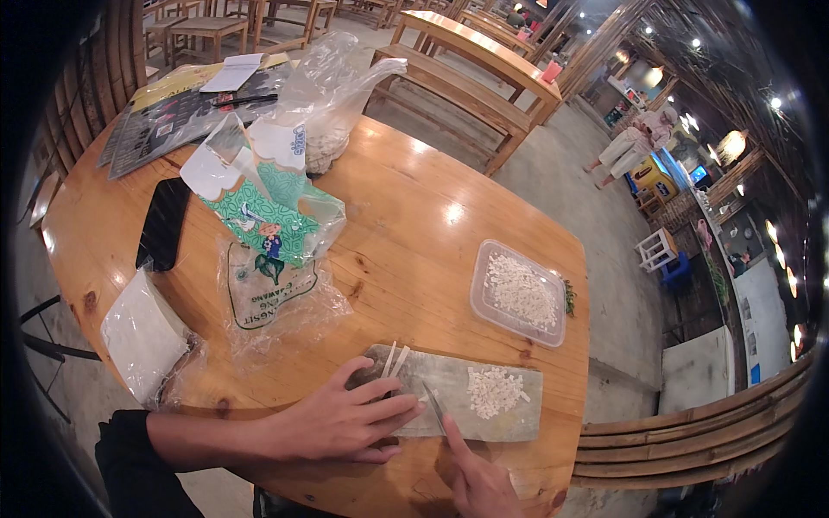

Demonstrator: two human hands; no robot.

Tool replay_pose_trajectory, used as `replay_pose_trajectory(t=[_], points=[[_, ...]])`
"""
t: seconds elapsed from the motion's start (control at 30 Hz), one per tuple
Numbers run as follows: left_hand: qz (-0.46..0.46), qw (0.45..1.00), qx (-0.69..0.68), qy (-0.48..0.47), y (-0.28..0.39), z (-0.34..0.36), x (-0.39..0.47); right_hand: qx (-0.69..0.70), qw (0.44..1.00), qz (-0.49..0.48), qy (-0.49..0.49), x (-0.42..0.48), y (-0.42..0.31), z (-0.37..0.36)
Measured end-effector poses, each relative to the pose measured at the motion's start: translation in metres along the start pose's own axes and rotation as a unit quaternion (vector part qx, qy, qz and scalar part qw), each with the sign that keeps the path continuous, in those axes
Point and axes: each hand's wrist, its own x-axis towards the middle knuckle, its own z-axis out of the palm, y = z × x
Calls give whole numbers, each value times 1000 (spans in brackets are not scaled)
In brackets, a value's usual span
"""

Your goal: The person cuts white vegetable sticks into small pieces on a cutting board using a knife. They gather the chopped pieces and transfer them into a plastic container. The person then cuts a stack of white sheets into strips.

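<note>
My left hand [353, 414] presses down on the left part of a grey cutting board [453, 421], its fingertips over pale strips [395, 360] whose far ends stick out beyond the fingers. Just right of those fingertips, my right hand [479, 476] grips a small knife, index finger along the back of its blade [434, 406]. Small white pieces lie by the blade tip. A pile of chopped white bits [497, 392] rests on the board's right part. Beyond it a clear plastic container [480, 304] holds many more such bits. What the strips are made of, I cannot tell.
At the left lie a black phone [162, 223], a pack of white tissues [146, 333] and clear plastic bags [285, 285], one with a green print [272, 210]. Laminated sheets [188, 123] with a notepad [233, 72] and pen are farther back. Green sprigs [570, 298] touch the container's right side.
</note>
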Motion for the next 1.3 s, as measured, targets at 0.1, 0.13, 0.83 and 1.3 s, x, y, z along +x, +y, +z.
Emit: replay_pose_trajectory(t=[0.1, 0.13, 0.83, 1.3], points=[[4, 1000, 8, 9, 0, 0, 0, 3, 1000, -2, 9, 6, -6, -2], [4, 1000, 13, 14, 0, 0, 1, 15, 1000, 4, 14, 5, -5, -1], [-14, 998, 18, 57, 1, -6, 2, 31, 999, 4, -12, -5, -10, -5], [-8, 995, -43, 88, -2, -8, 5, 14, 999, 16, -42, -3, -11, -4]])
